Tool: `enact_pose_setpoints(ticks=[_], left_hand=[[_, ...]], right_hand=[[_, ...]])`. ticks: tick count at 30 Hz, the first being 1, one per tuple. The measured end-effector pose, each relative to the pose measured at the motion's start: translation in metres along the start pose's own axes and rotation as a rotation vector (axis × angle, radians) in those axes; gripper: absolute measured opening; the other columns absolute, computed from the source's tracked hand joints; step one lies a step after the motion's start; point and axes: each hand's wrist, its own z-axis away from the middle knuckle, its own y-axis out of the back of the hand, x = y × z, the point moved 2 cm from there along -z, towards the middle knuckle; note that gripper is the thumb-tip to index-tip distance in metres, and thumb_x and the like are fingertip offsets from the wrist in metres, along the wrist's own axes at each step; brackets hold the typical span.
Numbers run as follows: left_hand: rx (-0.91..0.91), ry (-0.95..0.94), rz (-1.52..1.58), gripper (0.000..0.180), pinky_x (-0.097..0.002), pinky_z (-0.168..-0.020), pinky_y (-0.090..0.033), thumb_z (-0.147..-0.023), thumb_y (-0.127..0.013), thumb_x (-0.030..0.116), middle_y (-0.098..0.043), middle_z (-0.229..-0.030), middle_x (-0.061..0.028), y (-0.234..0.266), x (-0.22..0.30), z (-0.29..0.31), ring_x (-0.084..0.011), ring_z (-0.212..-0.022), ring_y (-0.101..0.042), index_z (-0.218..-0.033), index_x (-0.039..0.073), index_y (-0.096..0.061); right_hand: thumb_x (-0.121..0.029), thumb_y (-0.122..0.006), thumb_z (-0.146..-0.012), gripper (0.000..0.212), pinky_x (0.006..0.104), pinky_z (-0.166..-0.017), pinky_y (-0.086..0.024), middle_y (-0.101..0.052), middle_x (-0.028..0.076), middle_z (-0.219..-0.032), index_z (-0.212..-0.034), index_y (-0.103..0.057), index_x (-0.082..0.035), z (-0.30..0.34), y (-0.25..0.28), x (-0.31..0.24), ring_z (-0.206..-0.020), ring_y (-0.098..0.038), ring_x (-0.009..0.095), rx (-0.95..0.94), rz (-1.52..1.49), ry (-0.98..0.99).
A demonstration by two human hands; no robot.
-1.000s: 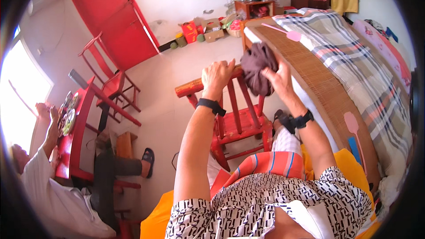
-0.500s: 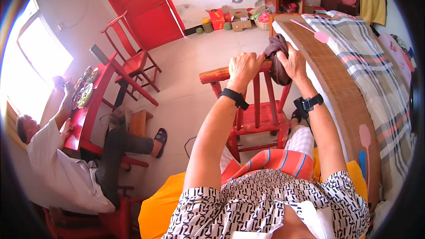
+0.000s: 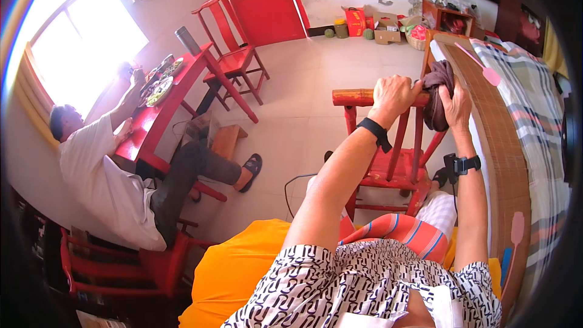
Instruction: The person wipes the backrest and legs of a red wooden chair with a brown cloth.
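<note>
A small red wooden chair (image 3: 388, 167) stands before me, its back toward me, with a worn round top rail (image 3: 353, 98). My left hand (image 3: 393, 98) is closed round that rail near its middle, the thumb reaching toward a dark brown cloth (image 3: 438, 79). The bunched cloth wraps the rail's right end and hangs down beside it. My right hand (image 3: 460, 106) grips the cloth from the right, its thumb pressed on the fabric. Part of the rail is hidden under the cloth and my fingers.
At the left a person (image 3: 109, 182) sits by a red table (image 3: 141, 130) with plates of food. Another red chair (image 3: 234, 58) stands behind the table. On my right a bed (image 3: 504, 140) with a woven mat carries a plaid cover and pink swatters. Boxes (image 3: 386, 29) line the far wall.
The whole view has swung left, so the room and my hands appear further right. My hands keep their hold on the rail and the cloth, with little visible shift.
</note>
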Motion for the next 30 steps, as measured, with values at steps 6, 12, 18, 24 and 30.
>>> enact_pose_setpoints(ticks=[6,12,18,24,30], left_hand=[[-0.045,0.02,0.036,0.055,-0.0484,-0.061,-0.05,-0.093,-0.051,0.047,-0.063,-0.062,-0.0215,0.001,0.002,-0.004,-0.0399,-0.062,-0.064,-0.065,0.004,-0.069],[-0.01,0.002,0.04,0.054,-0.0487,-0.061,-0.049,-0.093,-0.051,0.047,-0.063,-0.062,-0.0218,-0.003,0.0,-0.005,-0.04,-0.062,-0.064,-0.065,0.004,-0.069],[-0.015,0.009,0.043,0.054,-0.049,-0.061,-0.049,-0.093,-0.05,0.046,-0.063,-0.062,-0.0222,-0.005,-0.002,-0.006,-0.0403,-0.062,-0.064,-0.065,0.004,-0.068],[-0.031,0.009,0.037,0.055,-0.0493,-0.06,-0.049,-0.093,-0.051,0.047,-0.063,-0.063,-0.0225,-0.008,-0.002,-0.009,-0.0407,-0.062,-0.064,-0.065,0.003,-0.068],[-0.008,0.004,0.026,0.055,-0.049,-0.061,-0.05,-0.093,-0.051,0.047,-0.062,-0.063,-0.0228,-0.004,-0.003,-0.007,-0.041,-0.062,-0.063,-0.065,0.003,-0.069]], right_hand=[[-0.036,-0.055,-0.091,0.041,0.049,-0.067,-0.049,-0.064,0.026,-0.079,-0.114,-0.058,-0.001,0.0,-0.003,0.007,-0.076,-0.065,0.044,0.01,0.023,-0.009],[-0.038,-0.056,-0.09,0.044,0.0487,-0.067,-0.049,-0.065,0.026,-0.08,-0.115,-0.058,-0.001,-0.001,-0.002,0.005,-0.076,-0.065,0.044,0.022,-0.019,0.004],[-0.037,-0.055,-0.091,0.044,0.0484,-0.067,-0.05,-0.065,0.025,-0.081,-0.117,-0.058,-0.002,-0.001,-0.007,0.011,-0.075,-0.065,0.043,0.012,-0.011,-0.013],[-0.039,-0.054,-0.092,0.045,0.0477,-0.068,-0.05,-0.065,0.025,-0.081,-0.117,-0.058,-0.001,-0.002,-0.009,0.018,-0.076,-0.065,0.043,0.022,-0.001,0.016],[-0.041,-0.054,-0.092,0.047,0.0473,-0.068,-0.05,-0.066,0.025,-0.083,-0.119,-0.058,-0.002,-0.001,-0.009,0.013,-0.078,-0.066,0.042,0.028,-0.001,0.019]])
